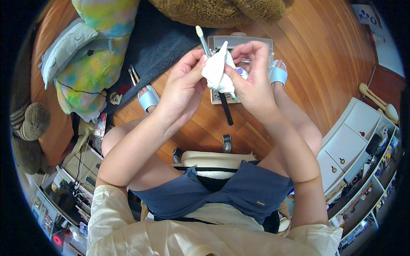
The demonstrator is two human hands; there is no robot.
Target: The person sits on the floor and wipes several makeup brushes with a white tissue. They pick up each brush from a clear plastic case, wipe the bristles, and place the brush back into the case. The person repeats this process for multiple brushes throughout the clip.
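Note:
Both my hands are raised over the floor between my knees. My left hand (189, 80) pinches a paintbrush (201, 36), pale bristles up, together with a white tissue (217, 72) wrapped around its handle. The brush's dark handle end sticks out below the tissue. My right hand (251, 72) grips the tissue's right side between thumb and fingers. Behind and below the hands lies an open clear plastic case (266, 43), its contents mostly hidden. Two more brushes (134, 75) lie on the dark mat at the left.
A dark mat (153, 48) covers part of the wood floor (307, 54). Plush toys (93, 67) stand at the upper left and a brown plush (208, 12) at the top. White drawers (346, 145) stand right, a cluttered shelf (48, 201) lower left. A chair caster (227, 142) shows below.

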